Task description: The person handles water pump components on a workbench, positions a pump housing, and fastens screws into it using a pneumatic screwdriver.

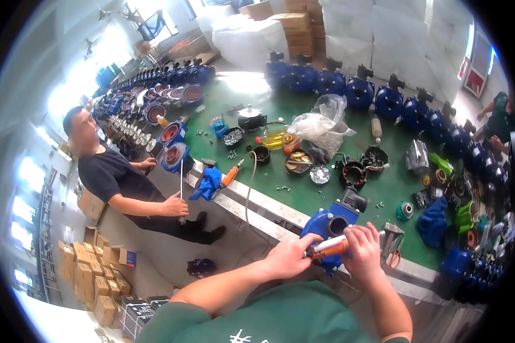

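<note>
Both hands are at an orange and white tube-shaped tool (331, 247), held level over the table's near edge. My left hand (289, 255) is closed round its left end. The fingers of my right hand (361, 247) close on the other end. Whether the orange and white parts are one piece, I cannot tell. Directly behind and beneath stands a blue pump casing (317, 224) with a round opening and a dark fitting (352, 200). Red-handled scissors (395, 258) lie to the right of my right hand.
On the green table (257, 197) are bowls of screws (233, 137), a plastic bag (325, 123), an orange power tool (231, 175) and blue cloths (433, 223). Blue pumps (389, 102) line the far and right edges. A co-worker (126, 177) stands left, holding a rod; cartons (94, 274) sit on the floor.
</note>
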